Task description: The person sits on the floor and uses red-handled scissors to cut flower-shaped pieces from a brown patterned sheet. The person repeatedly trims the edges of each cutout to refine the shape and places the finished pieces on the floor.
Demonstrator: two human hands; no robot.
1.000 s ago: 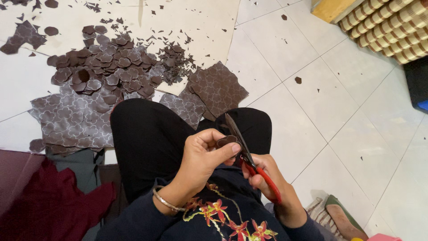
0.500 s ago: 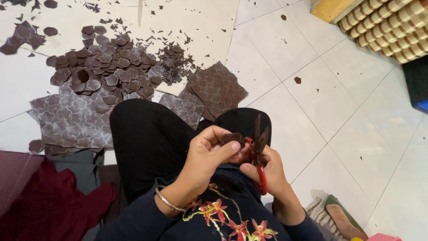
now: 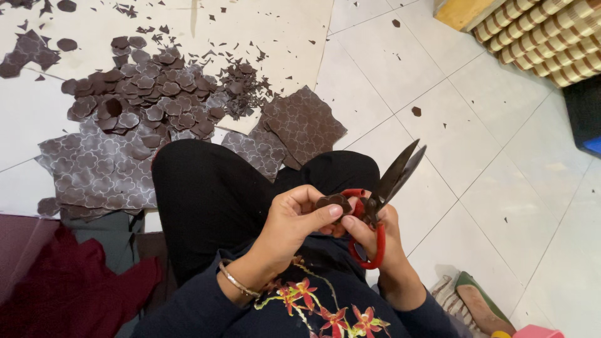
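Brown cutout [image 3: 333,202]: small, scalloped, pinched in left hand [image 3: 294,222] fingers.

brown cut piece [image 3: 333,202]: mostly lying hidden under left thumb | scissors [image 3: 387,188]: lower handle loop disappearing behind right hand [image 3: 375,235] | striped mat [image 3: 538,34], far right: running off the edge

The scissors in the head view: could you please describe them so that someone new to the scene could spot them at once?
Start at the person's black-trousered lap at the bottom centre, where both hands meet. The right hand holds the scissors, beside a small brown cut piece pinched by the left hand. Their bright red handle loops and long dark blades pointing up to the right set them apart from all the brown pieces around.
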